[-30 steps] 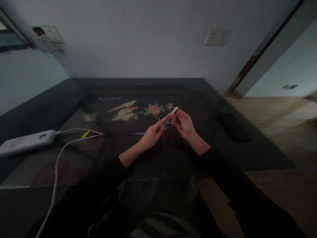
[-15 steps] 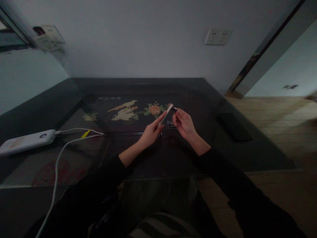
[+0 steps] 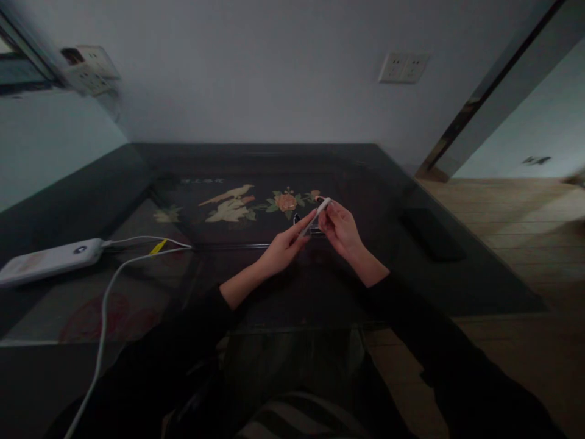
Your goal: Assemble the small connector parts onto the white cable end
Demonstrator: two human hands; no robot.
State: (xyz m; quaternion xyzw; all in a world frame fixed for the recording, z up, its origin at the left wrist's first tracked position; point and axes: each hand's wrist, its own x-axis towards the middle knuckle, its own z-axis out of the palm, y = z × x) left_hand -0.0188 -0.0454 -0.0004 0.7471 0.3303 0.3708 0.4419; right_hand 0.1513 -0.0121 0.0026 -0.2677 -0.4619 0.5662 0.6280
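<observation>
A slim white pen-like stick is pinched between the fingers of my left hand and points up and to the right. My right hand closes its fingertips on the stick's upper end. Both hands hover over a dark glass-topped table with a bird and flower inlay. A small dark metallic object lies on the glass just under the hands; what it is cannot be made out.
A white power bank with white cables lies at the table's left. A dark flat phone-like item rests at the right edge. Wall sockets sit on the wall behind. Wooden floor lies to the right.
Half a second ago the right hand held a small dark piece just off the stick's tip; now the fingers are closed on the tip itself and the stick has tilted slightly lower.
</observation>
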